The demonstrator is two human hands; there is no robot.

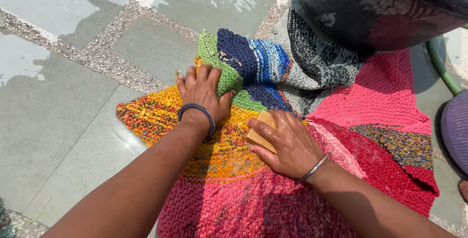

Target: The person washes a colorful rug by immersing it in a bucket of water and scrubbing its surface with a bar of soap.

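Both forearms reach in from the bottom edge onto a multicoloured knitted rag rug (341,135) lying spread on the wet grey stone floor (53,121). Left hand (204,93) lies flat, fingers spread, pressing the yellow and green part. Right hand (287,145) curls around a tan rectangular soap bar (259,133), held against the rug's middle. Soaked, the rug likely handles heavy, limp and slick; its thick folded edge near the green patch offers the best hold. A dark round metal tub (385,4) weighs on its far end, and a green hose (441,65) curves at the right; bare floor lies left.
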